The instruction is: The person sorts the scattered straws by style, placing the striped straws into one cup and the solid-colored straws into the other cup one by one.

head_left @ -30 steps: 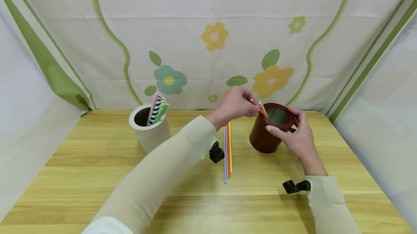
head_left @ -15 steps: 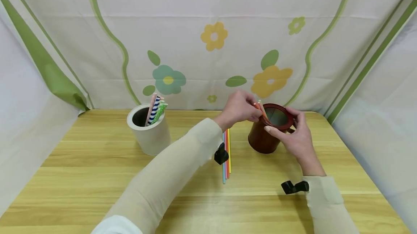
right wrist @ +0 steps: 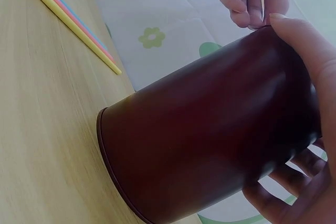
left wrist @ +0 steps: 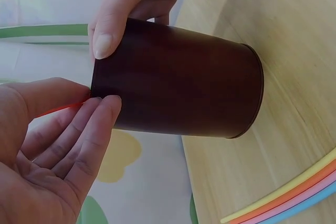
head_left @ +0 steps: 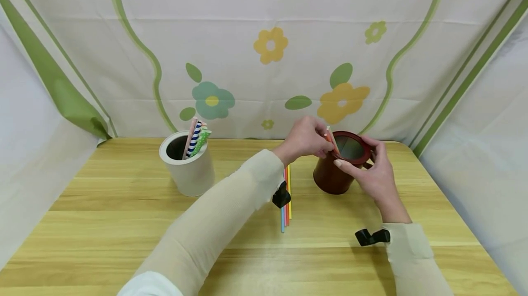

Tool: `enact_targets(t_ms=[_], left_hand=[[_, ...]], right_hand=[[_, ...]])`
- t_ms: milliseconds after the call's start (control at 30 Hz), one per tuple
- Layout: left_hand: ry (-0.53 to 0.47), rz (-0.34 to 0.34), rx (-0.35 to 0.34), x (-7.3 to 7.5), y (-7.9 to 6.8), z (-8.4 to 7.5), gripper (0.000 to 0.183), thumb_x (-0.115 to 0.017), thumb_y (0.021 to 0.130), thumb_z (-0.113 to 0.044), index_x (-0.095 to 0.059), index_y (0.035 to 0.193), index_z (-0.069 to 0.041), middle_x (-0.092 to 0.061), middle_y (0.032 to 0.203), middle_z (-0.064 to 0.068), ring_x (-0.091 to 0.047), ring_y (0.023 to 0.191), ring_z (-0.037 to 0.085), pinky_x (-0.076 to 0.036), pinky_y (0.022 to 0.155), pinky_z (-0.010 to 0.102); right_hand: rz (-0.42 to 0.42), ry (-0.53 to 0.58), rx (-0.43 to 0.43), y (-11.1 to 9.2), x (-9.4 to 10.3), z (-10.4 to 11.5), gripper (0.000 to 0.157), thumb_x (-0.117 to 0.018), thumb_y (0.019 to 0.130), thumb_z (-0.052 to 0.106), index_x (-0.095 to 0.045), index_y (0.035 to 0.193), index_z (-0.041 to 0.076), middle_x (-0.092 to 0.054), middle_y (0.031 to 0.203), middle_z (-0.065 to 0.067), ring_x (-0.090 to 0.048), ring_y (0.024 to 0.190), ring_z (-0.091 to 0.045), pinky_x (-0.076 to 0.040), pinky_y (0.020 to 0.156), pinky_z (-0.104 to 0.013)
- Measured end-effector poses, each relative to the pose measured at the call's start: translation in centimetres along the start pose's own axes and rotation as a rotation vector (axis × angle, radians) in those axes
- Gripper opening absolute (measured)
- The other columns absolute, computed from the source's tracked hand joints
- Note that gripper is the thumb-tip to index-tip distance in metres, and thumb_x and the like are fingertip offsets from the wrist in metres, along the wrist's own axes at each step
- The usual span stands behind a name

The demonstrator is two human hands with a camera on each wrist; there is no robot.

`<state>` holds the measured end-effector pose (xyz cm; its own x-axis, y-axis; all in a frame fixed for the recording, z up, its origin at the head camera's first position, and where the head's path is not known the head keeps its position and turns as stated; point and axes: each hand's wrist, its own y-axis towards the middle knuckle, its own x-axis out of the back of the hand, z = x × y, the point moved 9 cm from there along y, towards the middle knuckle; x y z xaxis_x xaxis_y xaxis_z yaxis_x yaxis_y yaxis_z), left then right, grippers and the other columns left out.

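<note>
A dark red mug stands on the wooden table, right of the middle. My right hand grips it around its right side, thumb over the near rim and fingers by the handle. At the rim's left edge, my left hand pinches an orange straw whose lower part goes down inside the mug. A strip of that orange straw shows between thumb and fingers in the left wrist view. Close beside it, a pale straw leans out of the mug. The mug's bottom is hidden in the head view.
Several straws in blue, pink, orange and yellow lie side by side mid-table, partly under my left sleeve. A white container with patterned paper straws stands at the left. A flowered cloth hangs behind the table.
My left hand has moved right and slightly down to the mug's rim, and the orange straw sits lower in the mug. The right hand keeps its hold on the mug.
</note>
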<state>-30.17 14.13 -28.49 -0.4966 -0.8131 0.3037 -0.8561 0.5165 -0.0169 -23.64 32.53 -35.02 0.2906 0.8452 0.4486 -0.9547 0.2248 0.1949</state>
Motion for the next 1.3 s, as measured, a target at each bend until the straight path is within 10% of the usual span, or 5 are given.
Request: enact_targets(t_ms=[1300], left_hand=[[-0.172, 0.015, 0.09, 3.5, -3.4, 4.0, 0.009, -0.078, 0.098, -0.007, -0.079, 0.103, 0.0, -0.08, 0.106, 0.016, -0.081, 0.101, 0.034, -0.066, 0.084, 0.032]], right_hand=[[-0.011, -0.033, -0.018, 0.2, 0.5, 0.3, 0.094, -0.093, 0.086, 0.037, -0.04, 0.162, 0.022, -0.054, 0.158, -0.008, -0.056, 0.129, -0.013, -0.052, 0.084, -0.01]])
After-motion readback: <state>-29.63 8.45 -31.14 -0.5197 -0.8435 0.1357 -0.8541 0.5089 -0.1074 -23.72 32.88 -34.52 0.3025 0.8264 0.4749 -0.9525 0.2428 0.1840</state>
